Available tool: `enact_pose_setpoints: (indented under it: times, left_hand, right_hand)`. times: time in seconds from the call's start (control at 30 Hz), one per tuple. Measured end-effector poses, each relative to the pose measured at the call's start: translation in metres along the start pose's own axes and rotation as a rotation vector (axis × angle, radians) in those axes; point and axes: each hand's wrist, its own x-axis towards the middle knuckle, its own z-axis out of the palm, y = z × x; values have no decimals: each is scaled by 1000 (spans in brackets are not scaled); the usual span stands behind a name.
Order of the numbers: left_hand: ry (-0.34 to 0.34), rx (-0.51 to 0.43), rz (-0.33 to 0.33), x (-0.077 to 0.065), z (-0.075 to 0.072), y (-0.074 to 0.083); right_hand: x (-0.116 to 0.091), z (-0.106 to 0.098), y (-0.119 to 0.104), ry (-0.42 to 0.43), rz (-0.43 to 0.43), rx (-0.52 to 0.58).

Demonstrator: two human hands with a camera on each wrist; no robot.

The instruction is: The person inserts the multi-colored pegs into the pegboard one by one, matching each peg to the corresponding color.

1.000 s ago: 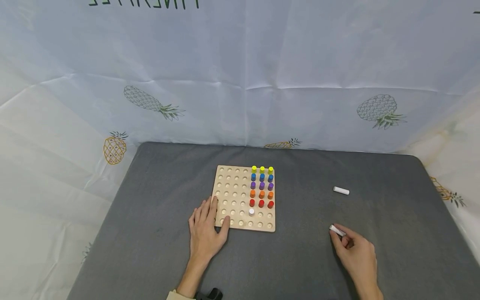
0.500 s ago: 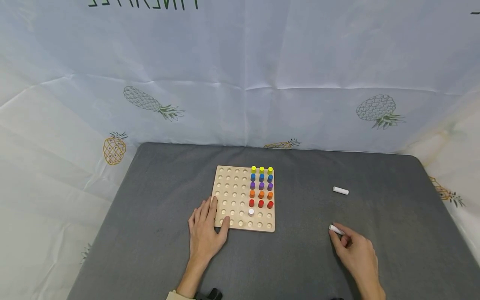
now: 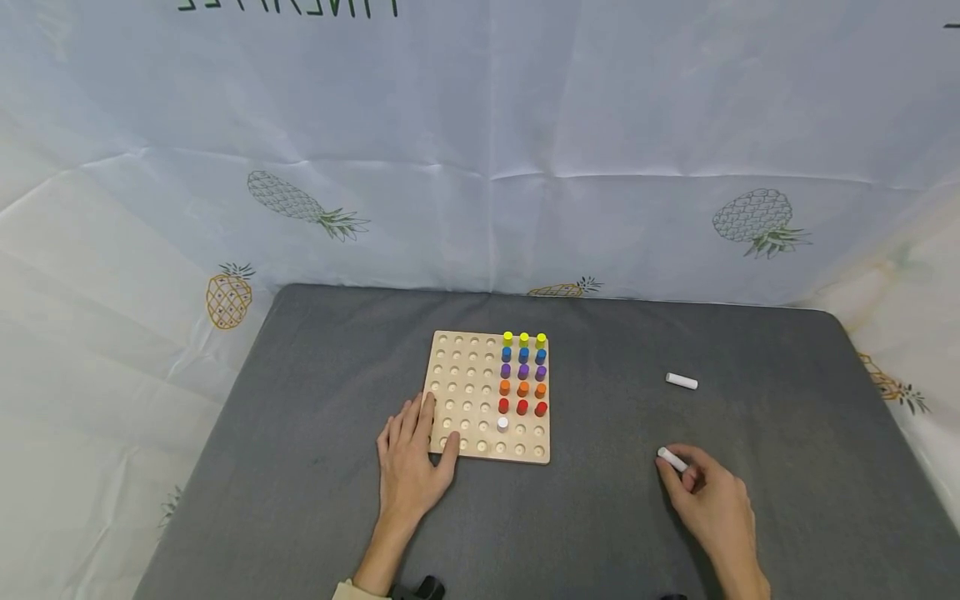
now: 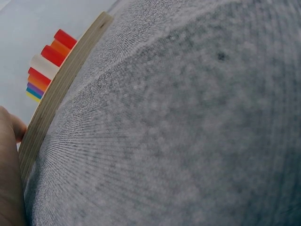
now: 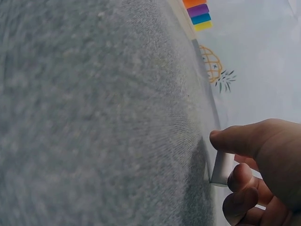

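My left hand (image 3: 411, 467) rests with straight fingers on the left edge and near-left corner of a square wooden pegboard (image 3: 459, 392). On the board's right side stand rows of yellow, blue, purple, orange and red pegs, three to a row. One white peg (image 3: 502, 425) stands upright in the row nearer me. Off to the right, my right hand (image 3: 708, 500) pinches another white peg (image 5: 222, 168) between thumb and fingers, just over the table. Farther back, a loose white peg (image 3: 682, 381) lies on its side. In the left wrist view, only part of my left hand (image 4: 9, 169) shows.
A dark grey cloth covers the table (image 3: 600, 533). Behind it hangs a pale curtain (image 3: 420, 100) printed with pineapples, its lower edge meeting the table's back edge. A black strap (image 3: 429, 588) shows by my left wrist.
The white peg in my right hand has shifted very slightly to the left and farther back. My left hand and the pegboard keep their places.
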Motion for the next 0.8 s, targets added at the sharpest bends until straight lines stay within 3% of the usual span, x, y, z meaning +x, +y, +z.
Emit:
enact_pose_setpoints:
  times: [0.4,0.8]
  left_hand:
    - [1,-2,3,0,0,0]
    - [-6,2,-6,0,0,0]
  right_hand:
    - [0,0,-12,40,-6,28]
    - [-2,1,-23,63,-78,113]
